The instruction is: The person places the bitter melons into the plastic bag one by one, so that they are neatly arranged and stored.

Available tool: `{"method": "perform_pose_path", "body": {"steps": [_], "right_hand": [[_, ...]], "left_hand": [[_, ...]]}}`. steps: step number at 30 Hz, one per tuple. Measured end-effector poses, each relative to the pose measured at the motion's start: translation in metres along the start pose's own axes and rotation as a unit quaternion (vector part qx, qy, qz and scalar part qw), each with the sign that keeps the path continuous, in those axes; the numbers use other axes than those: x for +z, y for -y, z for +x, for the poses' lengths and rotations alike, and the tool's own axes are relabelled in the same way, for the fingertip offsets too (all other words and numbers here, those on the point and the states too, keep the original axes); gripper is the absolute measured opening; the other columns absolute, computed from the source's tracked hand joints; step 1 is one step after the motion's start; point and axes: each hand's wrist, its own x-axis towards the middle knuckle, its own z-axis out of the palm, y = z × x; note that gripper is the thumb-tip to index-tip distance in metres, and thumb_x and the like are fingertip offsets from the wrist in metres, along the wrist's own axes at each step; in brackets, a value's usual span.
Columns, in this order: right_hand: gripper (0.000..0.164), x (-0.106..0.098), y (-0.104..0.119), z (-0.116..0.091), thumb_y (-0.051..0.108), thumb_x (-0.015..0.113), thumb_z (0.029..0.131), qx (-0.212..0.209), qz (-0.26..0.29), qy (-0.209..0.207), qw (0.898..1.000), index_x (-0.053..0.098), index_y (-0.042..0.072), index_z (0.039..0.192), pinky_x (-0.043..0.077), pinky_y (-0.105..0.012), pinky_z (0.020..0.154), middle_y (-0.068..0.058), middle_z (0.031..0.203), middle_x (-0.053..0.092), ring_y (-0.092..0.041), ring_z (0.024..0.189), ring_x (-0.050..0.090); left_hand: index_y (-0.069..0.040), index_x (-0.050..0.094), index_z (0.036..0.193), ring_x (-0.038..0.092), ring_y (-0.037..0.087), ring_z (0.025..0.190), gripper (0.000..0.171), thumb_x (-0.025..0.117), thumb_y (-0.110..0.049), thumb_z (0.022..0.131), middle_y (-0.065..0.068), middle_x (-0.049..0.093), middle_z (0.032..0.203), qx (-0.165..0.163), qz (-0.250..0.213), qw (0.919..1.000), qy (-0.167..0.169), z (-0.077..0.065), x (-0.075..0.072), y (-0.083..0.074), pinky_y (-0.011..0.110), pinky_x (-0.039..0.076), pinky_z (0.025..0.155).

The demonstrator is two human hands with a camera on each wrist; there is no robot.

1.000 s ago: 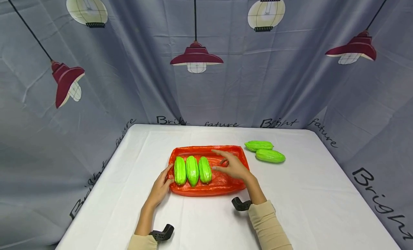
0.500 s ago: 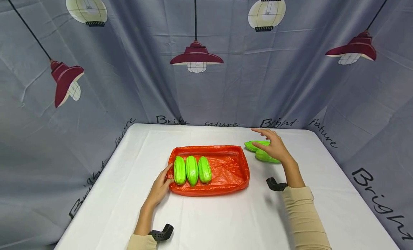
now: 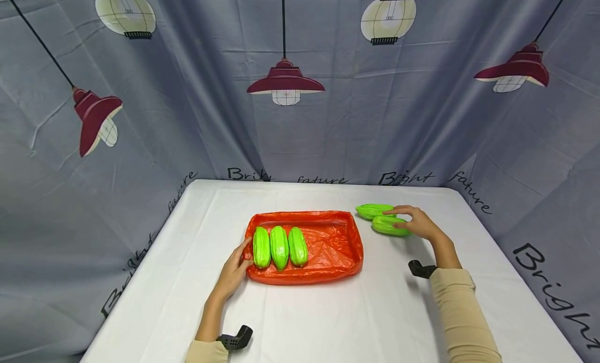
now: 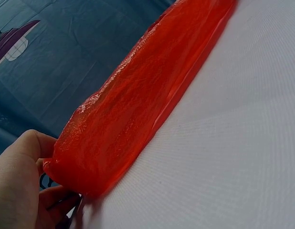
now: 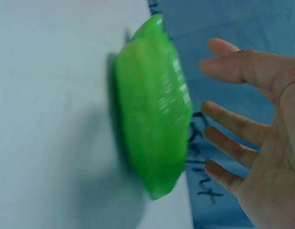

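Three bright green, lengthwise-ridged gourds, possibly bitter melons, stand side by side in the left half of a red plastic-covered tray (image 3: 335, 248); the middle gourd (image 3: 279, 247) is one of them. My left hand (image 3: 230, 273) grips the tray's left side, thumb and fingers around its edge in the left wrist view. Right of the tray lie two more gourds, a rear gourd (image 3: 370, 211) and a front gourd (image 3: 386, 225). My right hand (image 3: 419, 225) hovers over the front gourd, fingers spread. In the right wrist view a gap separates the fingers from the gourd (image 5: 154, 114).
A white cloth covers the table (image 3: 300, 326). Grey-blue curtains (image 3: 328, 134) printed with lamps enclose the back and sides. Each wrist carries a black camera mount, such as the right mount (image 3: 421, 270).
My right hand has left the tray, moving right and then down to the two loose gourds. The left hand and tray have stayed in place.
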Motion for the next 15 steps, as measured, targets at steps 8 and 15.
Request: {"method": "perform_pose_path", "body": {"steps": [8,15], "right_hand": [[0.033,0.009,-0.02,-0.005,0.0,0.06,0.079,0.02,0.026,0.029,0.999,0.067,0.005,0.112,0.023,-0.067,0.095,-0.03,0.132,0.041,-0.047,0.123,0.032],[0.033,0.012,-0.022,-0.005,0.001,0.062,0.077,0.01,0.016,0.025,1.0,0.069,0.005,0.109,0.025,-0.062,0.097,-0.028,0.126,0.049,-0.046,0.119,0.038]], "left_hand": [[-0.02,0.037,0.142,0.031,0.034,0.131,0.058,0.052,-0.01,0.088,0.015,0.037,0.142,-0.005,0.0,1.0,0.005,0.0,0.0,0.0,0.052,0.023,0.106],[-0.02,0.037,0.143,0.031,0.034,0.131,0.059,0.053,-0.01,0.087,0.015,0.037,0.142,-0.003,0.003,1.0,0.005,0.001,0.0,0.0,0.052,0.023,0.105]]}}
